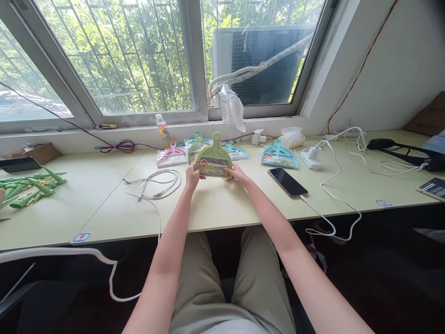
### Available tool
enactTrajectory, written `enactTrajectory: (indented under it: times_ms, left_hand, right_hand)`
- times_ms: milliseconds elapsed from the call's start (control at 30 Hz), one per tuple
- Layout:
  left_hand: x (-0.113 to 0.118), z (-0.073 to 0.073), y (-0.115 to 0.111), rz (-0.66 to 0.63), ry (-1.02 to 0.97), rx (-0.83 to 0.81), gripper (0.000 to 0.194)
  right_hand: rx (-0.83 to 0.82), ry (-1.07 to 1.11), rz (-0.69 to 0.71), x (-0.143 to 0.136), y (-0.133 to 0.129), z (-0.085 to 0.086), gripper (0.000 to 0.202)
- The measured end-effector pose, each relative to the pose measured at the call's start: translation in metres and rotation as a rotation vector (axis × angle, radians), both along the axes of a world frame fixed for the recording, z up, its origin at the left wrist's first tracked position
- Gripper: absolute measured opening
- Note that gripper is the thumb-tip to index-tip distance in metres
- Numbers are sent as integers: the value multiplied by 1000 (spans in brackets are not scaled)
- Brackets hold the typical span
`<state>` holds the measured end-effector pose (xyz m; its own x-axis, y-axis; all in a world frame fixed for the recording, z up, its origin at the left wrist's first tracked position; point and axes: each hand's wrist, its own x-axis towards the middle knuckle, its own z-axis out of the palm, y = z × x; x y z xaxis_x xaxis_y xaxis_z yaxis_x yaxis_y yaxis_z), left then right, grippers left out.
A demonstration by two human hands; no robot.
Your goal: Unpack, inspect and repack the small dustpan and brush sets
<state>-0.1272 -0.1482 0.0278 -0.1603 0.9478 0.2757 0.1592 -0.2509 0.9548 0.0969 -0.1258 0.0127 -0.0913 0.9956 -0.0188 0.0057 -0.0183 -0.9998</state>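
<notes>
Head view: a green dustpan-and-brush set point(213, 160) stands upright above the middle of the table point(222, 204), handle up, its front toward the wearer. The left hand point(193, 177) grips its left edge and the right hand point(237, 173) its right edge, fingers closed on both sides; whether its bottom touches the tabletop, I cannot tell. Just behind are another green set point(198, 144) and a blue set point(236, 150), with a pink set point(172, 155) to the left. A teal set point(279, 155) lies farther right, near a black phone point(288, 182) on a white cable. A coiled pale cable point(160, 184) lies left of the hands; a bottle point(163, 131) stands near the windowsill.
</notes>
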Motion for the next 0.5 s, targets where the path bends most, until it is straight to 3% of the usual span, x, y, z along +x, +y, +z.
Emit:
enactTrajectory:
  times_ms: [133,300,400,500]
  left_hand:
    - [-1,0,-2,-50,-51,5,34]
    - [-2,7,-11,-154,-137,73,84]
    - [1,7,-15,-110,-101,63,98]
    - [10,-2,-14,-90,-75,26,97]
  right_hand:
    - [72,-7,20,3,-4,8,37]
    - [213,57,13,15,-6,28,46]
    - [287,64,-106,53,-1,37,49]
    - [287,42,-352,122,7,43,48]
